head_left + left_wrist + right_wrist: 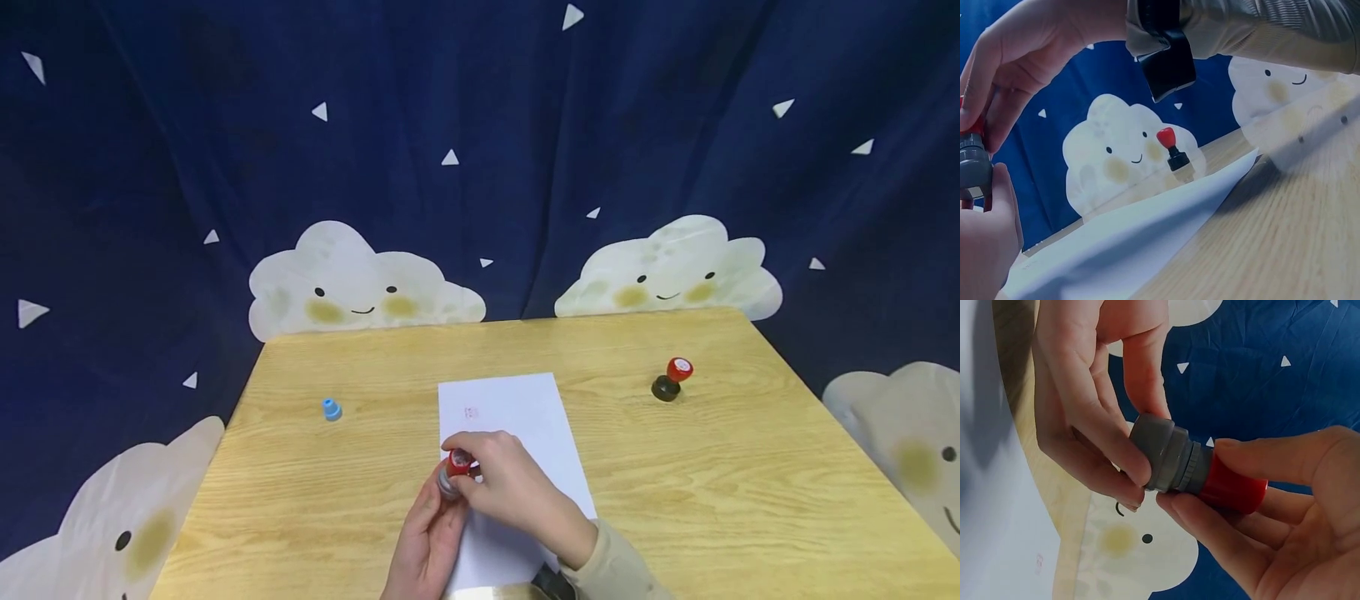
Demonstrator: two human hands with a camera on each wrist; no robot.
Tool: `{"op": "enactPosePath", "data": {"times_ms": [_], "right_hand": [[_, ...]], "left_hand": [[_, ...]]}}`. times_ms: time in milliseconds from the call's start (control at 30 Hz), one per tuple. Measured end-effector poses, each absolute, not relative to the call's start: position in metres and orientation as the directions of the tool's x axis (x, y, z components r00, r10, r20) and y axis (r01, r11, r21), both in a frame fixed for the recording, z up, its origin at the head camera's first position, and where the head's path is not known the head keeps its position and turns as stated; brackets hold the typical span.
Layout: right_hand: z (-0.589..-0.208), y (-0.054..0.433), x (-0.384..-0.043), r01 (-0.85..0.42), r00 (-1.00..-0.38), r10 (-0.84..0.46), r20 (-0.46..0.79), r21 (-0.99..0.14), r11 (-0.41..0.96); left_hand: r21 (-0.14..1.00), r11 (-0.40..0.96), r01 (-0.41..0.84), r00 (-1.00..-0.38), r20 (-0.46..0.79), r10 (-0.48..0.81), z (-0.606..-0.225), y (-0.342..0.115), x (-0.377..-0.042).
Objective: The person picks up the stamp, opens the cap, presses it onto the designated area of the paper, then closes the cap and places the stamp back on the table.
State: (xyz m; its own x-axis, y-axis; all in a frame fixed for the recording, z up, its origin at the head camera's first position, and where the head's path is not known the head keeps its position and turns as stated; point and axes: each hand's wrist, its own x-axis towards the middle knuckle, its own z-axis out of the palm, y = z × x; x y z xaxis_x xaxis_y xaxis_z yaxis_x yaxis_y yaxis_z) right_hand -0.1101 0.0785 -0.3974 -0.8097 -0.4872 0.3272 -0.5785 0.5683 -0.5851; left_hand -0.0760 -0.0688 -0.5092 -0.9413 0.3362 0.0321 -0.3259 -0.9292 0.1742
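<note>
A self-inking-looking stamp with a red handle (458,462) and a grey base (1159,450) is held between both hands above the white paper (517,408). My left hand (433,533) grips the grey base from below, thumb and fingers around it in the right wrist view. Around the red handle, my right hand (510,483) pinches with thumb and fingers. Base and handle are joined. Near the top of the paper shows a small, faint red stamp print (471,412).
On the wooden table (360,492), a small light-blue cone-shaped piece (332,409) stands at left. A second stamp (672,380), red-handled with a black base, stands at right. Behind the table hangs a dark blue curtain (412,100) with clouds.
</note>
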Motion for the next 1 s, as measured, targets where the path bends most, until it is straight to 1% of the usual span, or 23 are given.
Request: {"op": "enactPosePath", "data": {"times_ms": [233,333,567,800,900,1000], "right_hand": [[-0.397,0.079,-0.109,-0.589,-0.804,-0.497,0.327,-0.559,0.583],[-0.395,0.079,-0.108,-0.605,-0.793,-0.508,0.337,-0.539,0.586],[-0.389,0.083,-0.113,-0.604,-0.793,-0.490,0.362,-0.572,0.555],[-0.387,0.092,-0.135,-0.549,-0.834,-0.440,0.333,-0.576,0.605],[-0.387,0.097,-0.150,-0.526,-0.851,-0.407,0.333,-0.555,0.645],[-0.390,0.103,-0.166,-0.499,-0.866,-0.365,0.342,-0.526,0.689]], "left_hand": [[0.171,-0.930,-0.326,-0.943,0.001,0.332,-0.509,-0.069,-0.075],[0.174,-0.930,-0.324,-0.943,0.018,0.332,-0.510,-0.069,-0.074],[0.158,-0.933,-0.323,-0.937,0.082,0.338,-0.515,-0.067,-0.075],[0.112,-0.935,-0.338,-0.933,0.091,0.348,-0.514,-0.067,-0.073],[0.090,-0.935,-0.344,-0.932,0.090,0.352,-0.512,-0.066,-0.074],[0.092,-0.933,-0.349,-0.931,0.081,0.356,-0.511,-0.066,-0.073]]}}
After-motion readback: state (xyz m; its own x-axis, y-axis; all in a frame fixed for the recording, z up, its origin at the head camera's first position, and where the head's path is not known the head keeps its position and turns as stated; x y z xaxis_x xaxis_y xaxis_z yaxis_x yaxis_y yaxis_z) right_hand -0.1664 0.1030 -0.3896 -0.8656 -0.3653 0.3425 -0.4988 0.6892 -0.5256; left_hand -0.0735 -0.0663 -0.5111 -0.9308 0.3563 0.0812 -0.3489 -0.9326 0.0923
